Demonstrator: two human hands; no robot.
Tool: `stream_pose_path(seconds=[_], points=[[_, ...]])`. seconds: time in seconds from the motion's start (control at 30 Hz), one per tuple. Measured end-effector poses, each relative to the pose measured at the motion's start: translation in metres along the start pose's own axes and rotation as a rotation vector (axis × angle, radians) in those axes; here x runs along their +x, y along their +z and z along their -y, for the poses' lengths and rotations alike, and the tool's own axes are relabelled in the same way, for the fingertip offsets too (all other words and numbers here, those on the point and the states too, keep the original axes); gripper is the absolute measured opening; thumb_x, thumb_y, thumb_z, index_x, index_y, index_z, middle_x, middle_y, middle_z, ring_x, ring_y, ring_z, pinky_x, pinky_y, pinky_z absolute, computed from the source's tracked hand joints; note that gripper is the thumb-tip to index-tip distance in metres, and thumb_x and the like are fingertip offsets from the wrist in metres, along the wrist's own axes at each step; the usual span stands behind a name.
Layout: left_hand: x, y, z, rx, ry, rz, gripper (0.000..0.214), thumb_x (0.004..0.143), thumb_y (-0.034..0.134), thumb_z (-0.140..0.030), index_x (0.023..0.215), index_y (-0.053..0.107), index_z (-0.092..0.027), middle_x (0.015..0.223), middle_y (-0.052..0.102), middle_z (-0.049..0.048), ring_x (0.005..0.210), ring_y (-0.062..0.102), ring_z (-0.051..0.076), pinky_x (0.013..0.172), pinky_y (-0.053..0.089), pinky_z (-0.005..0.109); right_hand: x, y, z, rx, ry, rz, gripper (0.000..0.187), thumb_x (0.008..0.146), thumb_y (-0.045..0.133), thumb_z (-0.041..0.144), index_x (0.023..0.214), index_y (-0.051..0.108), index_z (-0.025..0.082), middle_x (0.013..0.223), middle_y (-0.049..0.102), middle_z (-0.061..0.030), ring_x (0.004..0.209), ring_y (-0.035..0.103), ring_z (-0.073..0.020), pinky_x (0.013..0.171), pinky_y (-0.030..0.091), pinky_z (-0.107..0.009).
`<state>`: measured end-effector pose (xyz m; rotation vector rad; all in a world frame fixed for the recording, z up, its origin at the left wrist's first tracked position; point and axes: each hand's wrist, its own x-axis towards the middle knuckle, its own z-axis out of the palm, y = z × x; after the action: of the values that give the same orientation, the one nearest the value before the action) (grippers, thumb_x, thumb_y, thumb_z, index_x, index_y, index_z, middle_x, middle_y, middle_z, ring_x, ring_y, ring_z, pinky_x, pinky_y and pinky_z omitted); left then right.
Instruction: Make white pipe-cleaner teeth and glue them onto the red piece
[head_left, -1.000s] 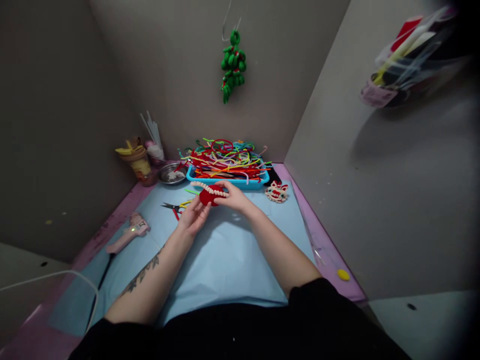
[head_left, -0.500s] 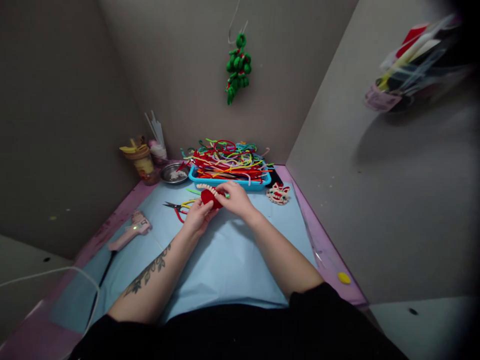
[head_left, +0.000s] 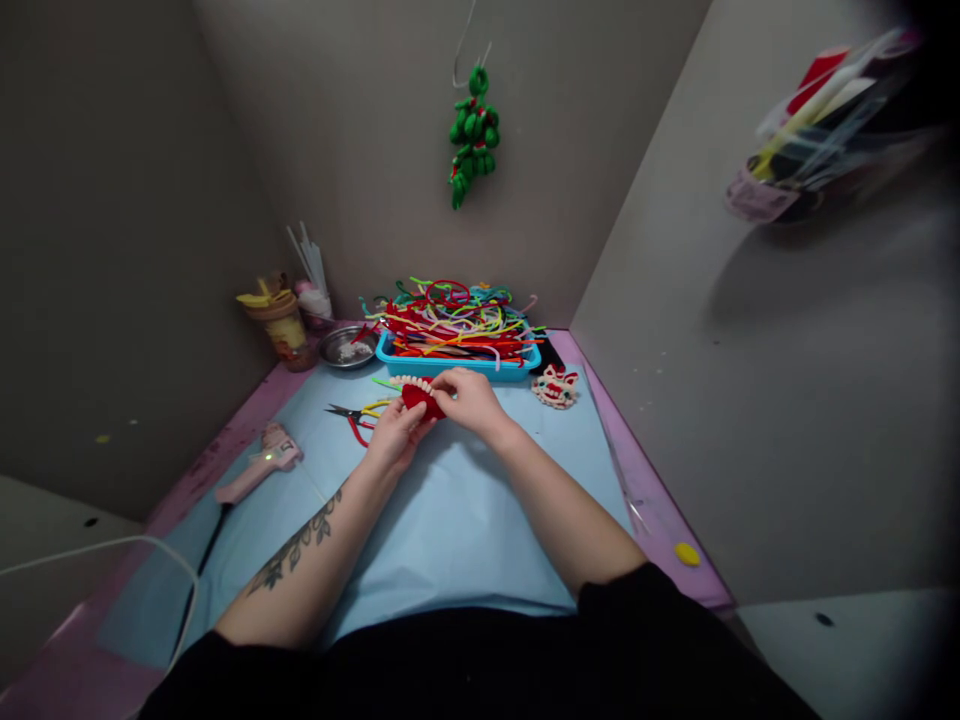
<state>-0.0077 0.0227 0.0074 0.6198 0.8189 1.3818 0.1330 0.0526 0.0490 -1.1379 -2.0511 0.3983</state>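
Note:
A red fuzzy piece [head_left: 420, 398] is held up over the blue sheet, between both hands. Along its upper edge runs a cream-coloured bumpy strip [head_left: 409, 382]. My left hand [head_left: 397, 432] grips the red piece from below, thumb on its front. At the strip's right end, my right hand [head_left: 466, 402] is pinched, its fingertips partly hidden. Just left of the hands lie scissors [head_left: 360, 416] with red and yellow handles. A green pipe cleaner [head_left: 385, 383] shows behind the red piece.
A blue tray [head_left: 459, 366] heaped with coloured pipe cleaners stands behind the hands. To its right lies a cream-and-red figure [head_left: 555, 387]. A pink glue gun [head_left: 264, 462] rests at left, near a metal bowl [head_left: 348, 347]. A green ornament [head_left: 474, 138] hangs on the wall.
The cream strip has come down closer against the red piece's top edge. My right hand has shifted slightly down with it; my left hand keeps its hold.

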Motion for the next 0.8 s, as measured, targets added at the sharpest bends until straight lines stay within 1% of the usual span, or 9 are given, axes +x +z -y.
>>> stream_pose_path(seconds=[0.23, 0.33, 0.43, 0.53, 0.67, 0.8], points=[[0.000, 0.000, 0.001, -0.001, 0.003, -0.013, 0.028, 0.064, 0.075, -0.011, 0.087, 0.061, -0.015, 0.083, 0.069, 0.0015, 0.072, 0.064, 0.012, 0.067, 0.055, 0.023, -0.001, 0.002, 0.001, -0.033, 0.016, -0.021, 0.016, 0.078, 0.055, 0.012, 0.080, 0.070, 0.018, 0.081, 0.067, -0.0038, 0.079, 0.059, -0.0174, 0.075, 0.044, -0.028], [0.000, 0.002, 0.003, -0.007, 0.026, 0.003, 0.032, 0.061, 0.079, -0.016, 0.088, 0.061, -0.015, 0.083, 0.068, 0.0007, 0.073, 0.064, 0.011, 0.070, 0.054, 0.024, -0.001, 0.003, 0.003, -0.050, 0.029, 0.005, 0.017, 0.079, 0.055, 0.013, 0.082, 0.071, 0.018, 0.081, 0.067, -0.0035, 0.079, 0.059, -0.0164, 0.075, 0.043, -0.026], [0.000, 0.006, 0.005, -0.003, 0.062, 0.033, 0.036, 0.060, 0.081, -0.020, 0.091, 0.062, -0.015, 0.087, 0.068, 0.0018, 0.077, 0.064, 0.012, 0.074, 0.052, 0.023, -0.002, 0.004, 0.006, -0.053, 0.030, 0.047, 0.020, 0.080, 0.054, 0.012, 0.085, 0.072, 0.018, 0.083, 0.068, -0.0041, 0.080, 0.059, -0.0166, 0.075, 0.043, -0.026], [-0.001, 0.012, 0.007, 0.003, 0.117, 0.049, 0.040, 0.060, 0.081, -0.021, 0.095, 0.063, -0.015, 0.090, 0.068, 0.0024, 0.081, 0.064, 0.012, 0.073, 0.051, 0.021, -0.002, 0.006, 0.007, -0.050, 0.013, 0.075, 0.023, 0.078, 0.052, 0.009, 0.085, 0.073, 0.018, 0.083, 0.068, -0.0047, 0.081, 0.059, -0.0177, 0.076, 0.043, -0.027], [-0.003, 0.016, 0.006, 0.036, 0.177, 0.026, 0.045, 0.058, 0.082, -0.024, 0.097, 0.062, -0.015, 0.089, 0.068, 0.0036, 0.081, 0.064, 0.014, 0.072, 0.050, 0.023, -0.003, 0.008, 0.006, -0.023, -0.002, 0.058, 0.025, 0.077, 0.052, 0.007, 0.084, 0.073, 0.017, 0.082, 0.065, -0.0056, 0.082, 0.058, -0.0184, 0.077, 0.044, -0.029], [-0.004, 0.014, 0.004, 0.119, 0.157, -0.008, 0.042, 0.059, 0.080, -0.026, 0.095, 0.063, -0.014, 0.086, 0.068, 0.0033, 0.077, 0.063, 0.014, 0.069, 0.050, 0.024, -0.001, 0.005, 0.003, 0.045, 0.018, 0.039, 0.025, 0.075, 0.052, 0.006, 0.082, 0.073, 0.017, 0.080, 0.062, -0.0048, 0.080, 0.057, -0.0173, 0.076, 0.045, -0.028]])
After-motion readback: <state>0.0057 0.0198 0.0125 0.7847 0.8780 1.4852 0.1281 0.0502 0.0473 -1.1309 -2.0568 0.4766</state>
